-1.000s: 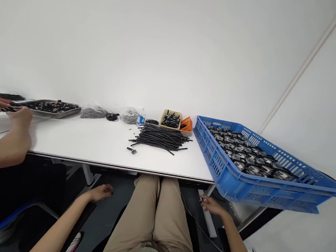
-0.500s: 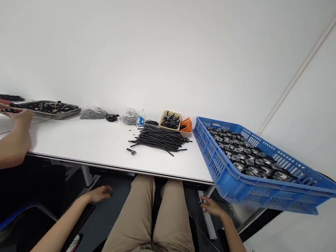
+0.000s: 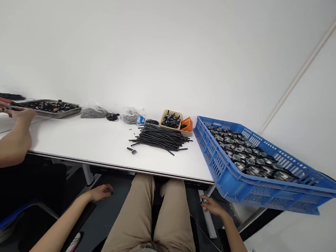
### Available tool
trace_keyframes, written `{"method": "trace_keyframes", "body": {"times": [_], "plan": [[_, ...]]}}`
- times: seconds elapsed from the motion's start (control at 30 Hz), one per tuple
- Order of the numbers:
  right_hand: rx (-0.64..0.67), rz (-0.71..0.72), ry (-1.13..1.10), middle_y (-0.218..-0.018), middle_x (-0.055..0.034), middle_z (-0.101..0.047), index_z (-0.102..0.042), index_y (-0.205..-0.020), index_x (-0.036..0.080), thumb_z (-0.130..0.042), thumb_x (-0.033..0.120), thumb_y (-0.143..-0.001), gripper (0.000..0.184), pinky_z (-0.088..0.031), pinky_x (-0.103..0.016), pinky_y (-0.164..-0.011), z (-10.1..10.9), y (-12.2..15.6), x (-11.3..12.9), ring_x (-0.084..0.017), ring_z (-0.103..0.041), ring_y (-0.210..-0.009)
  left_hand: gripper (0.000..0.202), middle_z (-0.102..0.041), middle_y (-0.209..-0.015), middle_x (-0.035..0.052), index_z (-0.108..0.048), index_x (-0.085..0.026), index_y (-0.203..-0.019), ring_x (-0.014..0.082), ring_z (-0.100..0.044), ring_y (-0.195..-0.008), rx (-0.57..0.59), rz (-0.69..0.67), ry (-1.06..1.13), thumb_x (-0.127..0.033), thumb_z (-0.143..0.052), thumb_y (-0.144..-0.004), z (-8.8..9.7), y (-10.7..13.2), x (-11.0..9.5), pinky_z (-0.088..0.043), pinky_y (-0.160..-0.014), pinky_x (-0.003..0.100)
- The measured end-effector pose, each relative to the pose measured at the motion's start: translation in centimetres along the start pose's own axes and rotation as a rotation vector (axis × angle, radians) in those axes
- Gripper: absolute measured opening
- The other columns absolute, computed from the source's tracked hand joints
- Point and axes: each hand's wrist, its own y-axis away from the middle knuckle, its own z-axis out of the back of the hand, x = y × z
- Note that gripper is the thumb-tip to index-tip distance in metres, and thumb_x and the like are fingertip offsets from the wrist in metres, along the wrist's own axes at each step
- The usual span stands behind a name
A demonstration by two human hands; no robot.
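Knees [image 3: 142, 182] have parted since a second ago. Far left of the black rods [image 3: 161, 137] piled on the counter [image 3: 92, 143], a co-worker's hand [image 3: 23, 116] hides part of a metal tray [image 3: 66, 114] of dark parts [image 3: 52, 107]. Below left, the left grip [image 3: 100, 192] hangs loosely spread. Behind the rods, a cream basket [image 3: 163, 116] holds black-and-grey pieces [image 3: 170, 121]; what an orange basket [image 3: 189, 124] holds is hard to make out. Below right, the right grip [image 3: 211, 206] is spread too; right, a blue crate [image 3: 245, 187] carries round silver-black devices [image 3: 250, 161].
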Motion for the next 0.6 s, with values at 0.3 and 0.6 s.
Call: {"method": "trace_keyframes", "body": {"times": [0.3, 0.6], "plan": [[0.003, -0.004, -0.008, -0.089, -0.0034, -0.061, -0.055, -0.136, 0.014, -0.056, 0.026, -0.083, 0.054, -0.047, -0.026, -0.071, 0.0, 0.25, 0.32, -0.013, -0.06, -0.068, 0.056, -0.062, -0.079, 0.0027, -0.057, -0.017, -0.108, 0.0234, -0.066, -0.075, -0.007, 0.008, 0.003, -0.05, -0.054, -0.063, -0.09, -0.15, 0.17, -0.05, -0.07, 0.032], [-0.001, -0.022, -0.006, -0.088, -0.0042, -0.062, -0.056, -0.135, 0.015, -0.057, 0.029, -0.081, 0.055, -0.047, -0.027, -0.071, 0.01, 0.37, 0.59, -0.014, -0.06, -0.069, 0.055, -0.065, -0.086, 0.0043, -0.057, -0.017, -0.109, 0.023, -0.067, -0.077, -0.006, 0.014, 0.011, -0.05, -0.055, -0.064, -0.06, -0.19, 0.19, -0.051, -0.073, 0.031]]}}
